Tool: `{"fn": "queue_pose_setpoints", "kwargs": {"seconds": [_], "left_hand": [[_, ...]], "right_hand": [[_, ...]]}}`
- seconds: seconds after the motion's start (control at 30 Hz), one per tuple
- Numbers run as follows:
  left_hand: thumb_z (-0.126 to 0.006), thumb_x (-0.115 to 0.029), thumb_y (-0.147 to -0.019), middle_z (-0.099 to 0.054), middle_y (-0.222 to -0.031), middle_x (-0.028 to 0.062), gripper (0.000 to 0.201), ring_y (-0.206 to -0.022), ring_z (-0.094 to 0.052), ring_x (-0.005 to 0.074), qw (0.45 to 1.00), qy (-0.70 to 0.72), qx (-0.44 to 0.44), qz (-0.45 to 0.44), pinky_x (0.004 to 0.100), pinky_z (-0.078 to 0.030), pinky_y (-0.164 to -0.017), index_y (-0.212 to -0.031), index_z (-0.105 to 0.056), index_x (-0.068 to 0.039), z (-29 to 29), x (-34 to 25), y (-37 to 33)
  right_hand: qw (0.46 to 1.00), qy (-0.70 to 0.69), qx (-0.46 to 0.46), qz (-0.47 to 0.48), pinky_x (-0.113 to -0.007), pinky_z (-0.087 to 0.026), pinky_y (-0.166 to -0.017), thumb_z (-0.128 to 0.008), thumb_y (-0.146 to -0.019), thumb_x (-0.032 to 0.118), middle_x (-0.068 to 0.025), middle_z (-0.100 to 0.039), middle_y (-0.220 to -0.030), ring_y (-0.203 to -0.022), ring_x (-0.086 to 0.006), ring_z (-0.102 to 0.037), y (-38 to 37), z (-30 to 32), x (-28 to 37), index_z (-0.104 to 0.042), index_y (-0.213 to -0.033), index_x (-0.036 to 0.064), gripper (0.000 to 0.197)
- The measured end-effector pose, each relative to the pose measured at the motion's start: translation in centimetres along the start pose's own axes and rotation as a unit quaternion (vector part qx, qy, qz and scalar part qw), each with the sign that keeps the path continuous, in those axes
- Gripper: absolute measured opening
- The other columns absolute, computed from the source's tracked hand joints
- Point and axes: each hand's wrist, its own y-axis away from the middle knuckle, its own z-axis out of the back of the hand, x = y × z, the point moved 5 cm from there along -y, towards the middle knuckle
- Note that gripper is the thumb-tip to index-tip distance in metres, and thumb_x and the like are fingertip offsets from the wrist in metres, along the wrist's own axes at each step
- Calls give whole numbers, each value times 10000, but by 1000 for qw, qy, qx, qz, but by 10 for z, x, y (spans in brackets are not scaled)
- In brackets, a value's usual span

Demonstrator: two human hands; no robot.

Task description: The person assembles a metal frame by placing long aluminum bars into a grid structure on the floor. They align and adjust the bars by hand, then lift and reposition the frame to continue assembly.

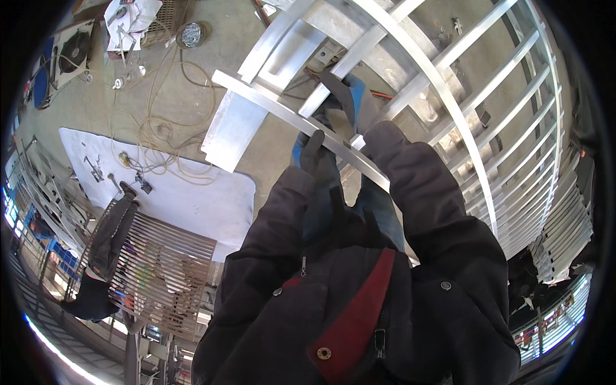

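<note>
A long silvery metal bar point(260, 101) lies slantwise in front of me, its left end sticking out over the floor. My left hand point(309, 153), in a dark glove with blue, is closed around this bar near its middle, thumb on top. Farther and to the right, my right hand point(351, 101) in a matching glove is closed at a metal crosspiece point(351, 59) whose near end meets the long bar. Its fingertips are partly hidden. Both pieces lie beside a large metal frame with a curved rail point(436, 74) and several parallel slats.
Broad metal plates point(237, 125) lie under the bar's left part. Looped hoses point(154, 128) cross the floor at left, near a white sheet point(218, 199) with small tools. Another person point(106, 256) stands by a slatted panel point(163, 266). A round container point(191, 35) sits far left.
</note>
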Motion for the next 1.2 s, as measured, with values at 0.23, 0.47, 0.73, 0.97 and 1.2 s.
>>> {"fn": "queue_pose_setpoints", "kwargs": {"seconds": [0.23, 0.47, 0.73, 0.97, 1.2], "left_hand": [[-700, -215, -999, -694, -1176, 57, 302, -1036, -688, 206, 999, -43, -32, 0, 371, -575, -882, -1280, -638, -124, 1, 0, 5], [-706, -228, -992, -691, -1174, 37, 314, -1021, -675, 183, 997, -72, -32, 15, 341, -567, -832, -1284, -633, -139, -4, -6, 9], [-705, -263, -990, -692, -1120, 35, 304, -963, -680, 188, 998, -61, 2, 0, 344, -547, -796, -1256, -642, -130, -1, -3, 1], [-704, -203, -995, -691, -1166, 64, 304, -1028, -686, 219, 997, -33, -33, -61, 384, -590, -855, -1277, -638, -109, -12, -4, 2], [-725, -229, -980, -712, -1056, 53, 287, -946, -692, 196, 999, -25, -15, 13, 345, -569, -803, -1228, -663, -98, -14, -4, 7]], "right_hand": [[999, 33, 12, -13, -280, -510, -630, -770, -913, 466, -48, -685, -904, -749, -102, -607, 1, 3, 0, -665, -1171, -25, 564], [996, 92, 18, 2, -298, -518, -659, -756, -895, 544, -69, -681, -923, -757, -118, -602, -2, 4, -3, -633, -1226, -35, 678], [979, 197, 49, -1, -331, -534, -759, -728, -905, 571, -111, -683, -1029, -882, -183, -620, 3, 5, -6, -618, -1267, -46, 724], [968, 251, 19, 3, -397, -545, -834, -626, -952, 628, -180, -729, -1091, -970, -268, -689, 3, 2, -19, -603, -1336, -6, 742], [980, 79, -16, 179, -304, -564, -827, -628, -1026, 277, -109, -749, -1058, -941, -177, -704, 84, 66, 33, -671, -1277, 20, 362]]}}
